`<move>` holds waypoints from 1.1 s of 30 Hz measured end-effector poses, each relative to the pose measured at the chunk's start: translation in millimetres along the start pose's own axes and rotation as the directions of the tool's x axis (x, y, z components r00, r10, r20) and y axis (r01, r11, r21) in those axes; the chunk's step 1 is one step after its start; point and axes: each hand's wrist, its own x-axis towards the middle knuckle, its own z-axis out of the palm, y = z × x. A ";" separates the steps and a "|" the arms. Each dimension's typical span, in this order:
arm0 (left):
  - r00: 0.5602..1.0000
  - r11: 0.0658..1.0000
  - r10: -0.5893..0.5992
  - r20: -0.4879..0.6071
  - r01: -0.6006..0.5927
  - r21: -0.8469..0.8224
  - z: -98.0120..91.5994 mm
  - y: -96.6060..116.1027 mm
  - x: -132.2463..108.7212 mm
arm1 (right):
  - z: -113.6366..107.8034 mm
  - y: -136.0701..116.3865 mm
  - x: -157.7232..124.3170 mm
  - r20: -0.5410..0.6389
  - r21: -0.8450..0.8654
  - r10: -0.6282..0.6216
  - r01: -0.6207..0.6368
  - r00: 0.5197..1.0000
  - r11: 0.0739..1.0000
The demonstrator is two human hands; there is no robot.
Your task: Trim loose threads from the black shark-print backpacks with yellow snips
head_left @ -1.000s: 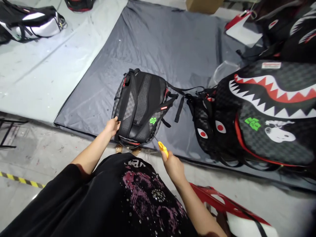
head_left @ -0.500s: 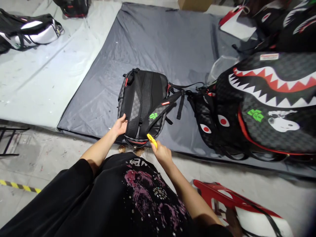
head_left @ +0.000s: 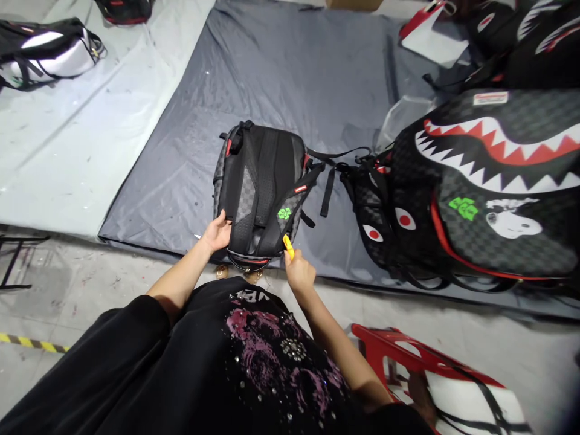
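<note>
A black and grey checkered backpack point(head_left: 267, 175) lies on the grey-covered table with its padded back and shoulder straps facing up. My left hand point(head_left: 217, 232) holds its lower left edge, thumb up and fingertips partly hidden against the bag. In my closed right hand point(head_left: 299, 270) is a small yellow tool that looks like thread snips point(head_left: 289, 246). Its tip is by the lower right strap, near a green printed patch point(head_left: 284, 213); whether it touches the strap I cannot tell.
Shark-mouth backpacks point(head_left: 489, 175) are piled on the right. A white and black bag point(head_left: 54, 57) lies far left on a pale cover point(head_left: 104, 127). A red stool point(head_left: 385, 347) stands on the floor at lower right. Clear plastic point(head_left: 401, 121) lies behind the pile.
My right hand and the yellow tool have moved slightly right and up along the backpack's lower strap. My left hand stays at the bag's left edge. The view has shifted a little.
</note>
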 end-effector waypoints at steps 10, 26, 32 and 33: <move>0.997 0.999 -0.010 0.082 0.013 -0.041 -0.1 -5.2 2.5 | -15.1 4.9 -7.8 0.010 -0.012 0.009 -0.009 1.000 1.000; 0.994 0.998 0.059 0.094 -0.060 0.002 1.7 -8.1 14.1 | -17.7 46.0 -49.2 0.084 0.110 0.061 -0.070 0.995 0.991; 0.996 0.999 0.043 0.081 -0.045 0.018 8.5 -9.1 17.8 | -13.3 73.9 -98.9 0.188 0.152 0.090 -0.120 0.978 0.981; 0.996 0.999 0.041 0.075 -0.042 0.022 9.8 -9.4 18.3 | -11.1 73.9 -106.7 0.225 0.161 0.083 -0.121 0.971 0.979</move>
